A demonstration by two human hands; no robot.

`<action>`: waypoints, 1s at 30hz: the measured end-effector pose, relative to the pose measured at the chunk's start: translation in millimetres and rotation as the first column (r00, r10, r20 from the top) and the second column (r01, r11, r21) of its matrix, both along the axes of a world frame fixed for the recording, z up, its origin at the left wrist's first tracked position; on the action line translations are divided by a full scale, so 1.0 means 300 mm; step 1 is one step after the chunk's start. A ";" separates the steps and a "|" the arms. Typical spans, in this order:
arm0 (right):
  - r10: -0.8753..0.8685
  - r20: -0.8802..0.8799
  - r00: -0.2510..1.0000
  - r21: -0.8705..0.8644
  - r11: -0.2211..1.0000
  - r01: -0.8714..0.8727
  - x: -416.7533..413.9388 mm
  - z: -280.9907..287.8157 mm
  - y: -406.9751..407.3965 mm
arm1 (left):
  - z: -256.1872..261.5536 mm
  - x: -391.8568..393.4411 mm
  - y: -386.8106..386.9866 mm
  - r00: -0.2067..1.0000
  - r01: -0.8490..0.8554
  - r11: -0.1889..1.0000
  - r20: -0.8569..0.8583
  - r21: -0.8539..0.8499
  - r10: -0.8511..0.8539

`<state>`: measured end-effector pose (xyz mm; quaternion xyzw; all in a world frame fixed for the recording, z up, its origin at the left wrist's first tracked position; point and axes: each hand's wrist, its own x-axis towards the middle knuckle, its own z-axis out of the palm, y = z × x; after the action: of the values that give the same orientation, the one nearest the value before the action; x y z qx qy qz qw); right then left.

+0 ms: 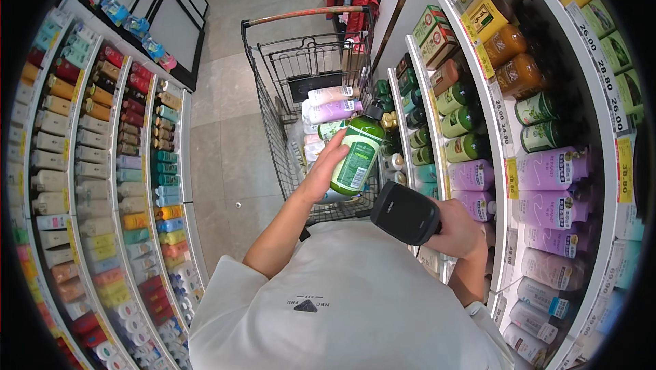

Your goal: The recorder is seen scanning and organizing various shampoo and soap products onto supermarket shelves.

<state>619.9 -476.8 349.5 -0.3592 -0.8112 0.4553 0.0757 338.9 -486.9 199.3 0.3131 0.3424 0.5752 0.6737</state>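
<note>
In the head view my left hand holds a green plastic pump bottle with a black cap, tilted, its back label and printed barcode facing up. My right hand grips a black handheld barcode scanner, whose head points toward the bottle from the lower right; the two do not touch. Beyond the bottle stands a black wire shopping cart. Inside it lie a purple bottle, a pale pink bottle, another green bottle and more goods, partly hidden by my left hand and the held bottle.
Close on the right, shelves carry green, purple and amber bottles. Shelves on the left hold tubes and bottles across a tiled floor aisle. A black-framed display counter stands at the upper left, and red goods hang behind the cart.
</note>
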 end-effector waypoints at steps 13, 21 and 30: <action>-0.256 -0.109 0.961 -0.154 0.959 0.238 0.122 -0.223 -0.016 | 0.030 0.058 0.067 0.952 -0.130 0.977 -0.252 0.170 0.171; -0.582 0.253 0.773 -0.561 0.563 0.607 0.331 -0.767 -0.194 | 0.200 0.253 0.201 0.930 -0.069 0.920 -0.309 0.387 0.200; -0.828 0.487 0.278 -0.736 -0.218 0.641 0.523 -1.245 -0.620 | 0.422 0.565 0.359 0.992 0.046 0.848 -0.126 0.528 0.025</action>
<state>776.9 -662.9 -24.1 -0.7001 -0.0510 0.6806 0.2101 508.5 -379.1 325.9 0.5247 0.2116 0.6222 0.5411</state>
